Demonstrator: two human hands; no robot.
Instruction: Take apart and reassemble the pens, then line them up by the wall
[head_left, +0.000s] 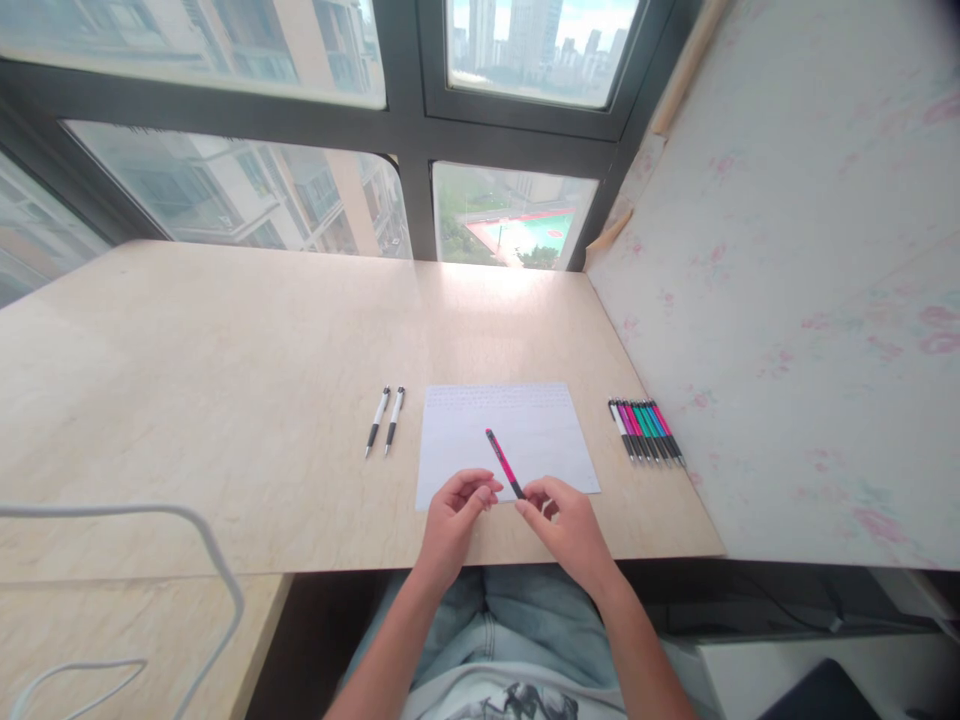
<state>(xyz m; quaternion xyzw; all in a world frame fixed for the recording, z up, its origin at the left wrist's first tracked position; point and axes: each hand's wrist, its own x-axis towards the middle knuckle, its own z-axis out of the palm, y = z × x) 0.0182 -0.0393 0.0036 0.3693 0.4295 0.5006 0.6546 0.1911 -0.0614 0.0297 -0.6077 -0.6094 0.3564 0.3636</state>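
Observation:
My right hand [559,512] pinches a pink pen [504,460] by its dark grip end, and the pen's clip end points up and to the left over the paper. Just left of it is my left hand [463,503], its fingers loosely curled and apart, with nothing visible in them. Under the pen lies a sheet of white paper [457,445] with lines of small handwriting along its top. Both hands are at the sheet's near edge.
Two white pens with black grips [385,422] lie left of the paper. Several coloured pens [646,432] form a row on the right, near the wall [787,300]. A white cable [187,515] loops at the left. Windows stand behind the table [225,400].

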